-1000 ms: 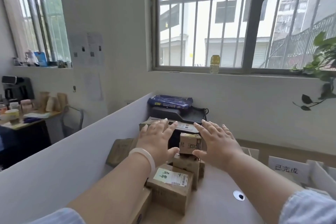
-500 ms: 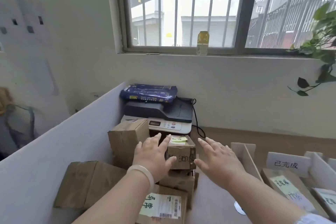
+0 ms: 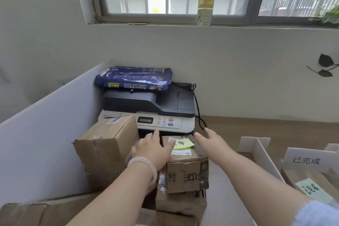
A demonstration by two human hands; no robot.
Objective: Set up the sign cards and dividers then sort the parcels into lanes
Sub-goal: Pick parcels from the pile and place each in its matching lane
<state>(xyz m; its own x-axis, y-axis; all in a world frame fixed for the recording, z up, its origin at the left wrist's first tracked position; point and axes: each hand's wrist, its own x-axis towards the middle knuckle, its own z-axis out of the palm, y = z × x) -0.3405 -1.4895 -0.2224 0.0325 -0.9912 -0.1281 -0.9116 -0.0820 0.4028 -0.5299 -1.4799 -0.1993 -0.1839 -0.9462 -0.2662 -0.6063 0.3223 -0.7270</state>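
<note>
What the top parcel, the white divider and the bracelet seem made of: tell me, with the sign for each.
Top parcel: brown cardboard, matt; creased faces, frayed taped edges. White divider: stiff matt board, perhaps foam board or card; it stands upright with a thick edge. Bracelet: smooth, pale, faintly glossy; possibly jade, glass or resin.

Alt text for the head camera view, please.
Left hand and right hand reach, fingers straight, either side of a small parcel with a yellow note, atop a stack. Behind it a printer; to the right a divider and sign card.
</note>
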